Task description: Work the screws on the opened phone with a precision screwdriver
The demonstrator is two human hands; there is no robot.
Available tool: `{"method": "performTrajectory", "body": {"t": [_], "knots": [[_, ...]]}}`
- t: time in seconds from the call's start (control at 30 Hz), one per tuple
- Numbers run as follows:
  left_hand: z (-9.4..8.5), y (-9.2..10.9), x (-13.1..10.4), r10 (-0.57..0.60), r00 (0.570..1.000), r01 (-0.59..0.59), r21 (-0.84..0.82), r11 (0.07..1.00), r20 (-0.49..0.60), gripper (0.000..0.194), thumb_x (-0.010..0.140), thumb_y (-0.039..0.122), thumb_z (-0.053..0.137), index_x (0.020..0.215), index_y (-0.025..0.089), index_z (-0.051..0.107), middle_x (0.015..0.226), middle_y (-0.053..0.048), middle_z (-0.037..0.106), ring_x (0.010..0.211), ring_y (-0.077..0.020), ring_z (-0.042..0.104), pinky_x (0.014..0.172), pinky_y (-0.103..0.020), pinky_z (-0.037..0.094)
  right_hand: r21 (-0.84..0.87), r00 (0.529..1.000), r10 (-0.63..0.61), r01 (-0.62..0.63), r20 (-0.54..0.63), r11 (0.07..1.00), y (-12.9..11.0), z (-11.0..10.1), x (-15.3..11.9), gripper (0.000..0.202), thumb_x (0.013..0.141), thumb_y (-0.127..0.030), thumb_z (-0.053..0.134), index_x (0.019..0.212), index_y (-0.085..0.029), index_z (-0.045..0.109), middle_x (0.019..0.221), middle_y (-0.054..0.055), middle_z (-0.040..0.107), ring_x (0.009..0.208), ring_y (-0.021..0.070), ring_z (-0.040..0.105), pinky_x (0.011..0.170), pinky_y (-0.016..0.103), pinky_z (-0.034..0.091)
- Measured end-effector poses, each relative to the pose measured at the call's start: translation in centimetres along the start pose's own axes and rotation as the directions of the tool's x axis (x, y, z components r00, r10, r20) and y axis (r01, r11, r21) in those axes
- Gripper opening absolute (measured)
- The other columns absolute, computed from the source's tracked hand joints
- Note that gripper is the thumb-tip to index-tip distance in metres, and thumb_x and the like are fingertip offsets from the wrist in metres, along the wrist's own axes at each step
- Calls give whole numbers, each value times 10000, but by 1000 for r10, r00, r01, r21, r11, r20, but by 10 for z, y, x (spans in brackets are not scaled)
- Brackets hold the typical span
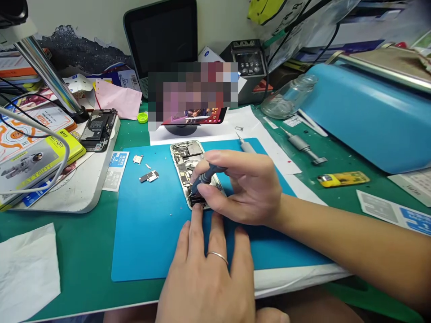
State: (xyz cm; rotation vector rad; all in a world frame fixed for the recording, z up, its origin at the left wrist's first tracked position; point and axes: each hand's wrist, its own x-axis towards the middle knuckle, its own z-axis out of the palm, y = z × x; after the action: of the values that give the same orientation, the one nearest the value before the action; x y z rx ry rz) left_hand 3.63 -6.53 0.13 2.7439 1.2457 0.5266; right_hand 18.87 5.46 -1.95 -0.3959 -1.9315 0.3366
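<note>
An opened smartphone (184, 167) with bare circuit boards lies on a blue mat (144, 233). My right hand (249, 186) grips a dark grey screwdriver (203, 180), its tip at the lower left part of the phone. Fingers of my left hand (208, 269) are stretched out and apart, the fingertips resting at the phone's near edge. Part of the phone is hidden behind my right hand. On the mat to the left are a small metal bracket (138, 159) and a black-and-silver phone part (149, 176). A second screwdriver (245, 142) lies beyond my right hand.
Behind the mat a phone with a lit screen (202, 117) leans on a stand. To the right lie another screwdriver (303, 146), a yellow tool (343, 179) and a glass jar (289, 96). At left are a battery box (40, 161) and another opened phone (98, 130).
</note>
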Motion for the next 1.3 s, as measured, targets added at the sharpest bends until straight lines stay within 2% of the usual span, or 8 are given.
{"method": "performTrajectory", "body": {"t": [0.23, 0.37, 0.63, 0.73, 0.87, 1.07, 1.17, 1.3], "knots": [[6, 8, -2, -100, 994, 100, -5, 995, -43, 999, 484, 676, 960, 1315, 175, 717, 1374, -219, 685, 1309, -493, 622, 961, -529, 641, -72, 995, -62, 67, 74, 995, -4, -9, 9, 432, 981, -178, 688, 1384, -230, 541, 1128, 61, 765, 913, 159, 748, 793, 302, 678], [4, 7, 0, -28, 999, 28, -10, 1000, -27, 927, 592, 711, 907, 1311, 155, 724, 1354, -244, 687, 1313, -493, 615, 943, -509, 649, -133, 993, -87, 97, 77, 986, -6, -11, 12, 380, 987, -122, 654, 1336, -240, 560, 1082, 38, 778, 879, 143, 740, 790, 299, 672], [9, 11, -5, -113, 994, 112, -43, 993, -5, 920, 695, 808, 787, 1359, 177, 703, 1418, -242, 654, 1344, -504, 592, 1006, -592, 603, -109, 991, -102, 112, 87, 988, -5, -8, 12, 305, 1010, -112, 597, 1304, -176, 547, 1137, 105, 762, 947, 150, 713, 816, 308, 672], [16, 14, -7, -137, 990, 138, -21, 990, 35, 954, 685, 766, 816, 1434, 200, 643, 1481, -240, 610, 1401, -532, 523, 1048, -661, 552, -128, 985, -133, 146, 108, 981, -5, -7, 12, 261, 1020, -182, 641, 1264, -157, 551, 1098, 113, 765, 974, 144, 717, 829, 277, 675], [20, 13, -8, -136, 986, 135, 15, 991, 100, 1053, 609, 682, 899, 1495, 208, 583, 1545, -261, 539, 1442, -572, 448, 1063, -710, 514, -132, 989, -118, 129, 86, 983, -6, -6, 11, 270, 1002, -108, 634, 1252, -151, 540, 1070, 102, 762, 972, 141, 711, 838, 278, 672], [9, 1, -9, 3, 975, 5, -36, 999, 221, 996, 792, 692, 784, 1582, 172, 471, 1569, -285, 499, 1451, -541, 456, 1046, -651, 552, -109, 989, -127, 134, 75, 985, -8, -5, 11, 256, 1024, -107, 553, 1274, -157, 535, 1105, 100, 748, 1010, 146, 706, 836, 294, 669], [1, 4, -6, -59, 964, 63, -4, 998, 259, 997, 750, 675, 847, 1565, 215, 505, 1562, -255, 522, 1448, -533, 465, 1076, -652, 529, -137, 986, -153, 161, 67, 978, -7, -5, 11, 257, 1015, -187, 648, 1243, -133, 542, 1109, 121, 746, 1013, 147, 707, 865, 278, 661], [-6, 12, -3, -115, 963, 114, 18, 993, 242, 913, 830, 705, 774, 1562, 221, 524, 1585, -229, 506, 1469, -513, 447, 1102, -636, 514, -155, 992, -119, 125, 48, 980, -6, -4, 11, 333, 982, -84, 613, 1292, -174, 530, 1107, 87, 742, 1017, 155, 721, 852, 298, 668]]}}
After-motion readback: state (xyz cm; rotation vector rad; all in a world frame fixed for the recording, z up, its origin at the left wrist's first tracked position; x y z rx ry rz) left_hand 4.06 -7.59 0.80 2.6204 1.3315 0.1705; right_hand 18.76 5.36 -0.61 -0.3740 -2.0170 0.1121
